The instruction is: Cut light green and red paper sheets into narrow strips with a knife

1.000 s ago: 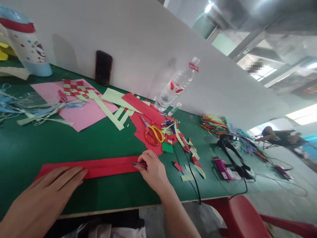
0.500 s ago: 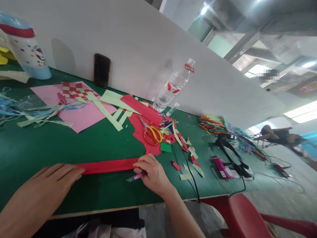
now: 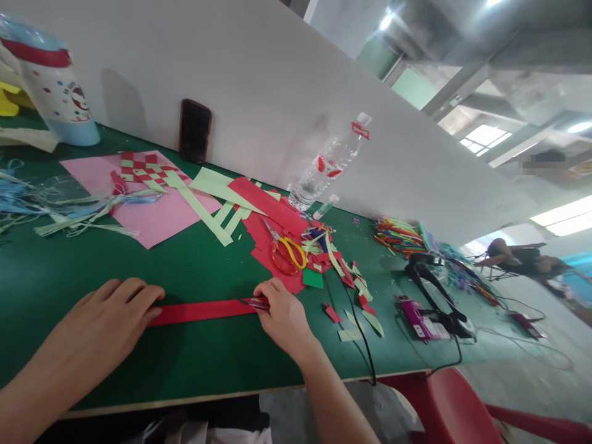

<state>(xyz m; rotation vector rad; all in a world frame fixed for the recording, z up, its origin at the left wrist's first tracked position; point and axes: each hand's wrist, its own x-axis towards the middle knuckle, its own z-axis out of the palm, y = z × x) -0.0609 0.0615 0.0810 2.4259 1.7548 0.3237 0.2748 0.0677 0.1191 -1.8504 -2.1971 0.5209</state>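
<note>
A long red paper strip [image 3: 203, 310] lies on the green table [image 3: 198, 364] near its front edge. My left hand [image 3: 104, 324] rests flat on the strip's left end, fingers stretched out. My right hand [image 3: 282, 317] is closed on a small craft knife [image 3: 254, 303] whose blade lies on the strip's right end.
Yellow-handled scissors [image 3: 287, 251] lie on red paper scraps behind the strip. A pink sheet [image 3: 152, 209] with a woven red-and-green patch, a clear water bottle [image 3: 326, 166], a black phone [image 3: 194, 131] leaning on the white wall, a black cable [image 3: 361, 336] and a red chair [image 3: 453, 407] are around.
The knife has moved from below the strip's edge up onto its right end. The strip now looks narrower than before. My left hand has shifted slightly up the table.
</note>
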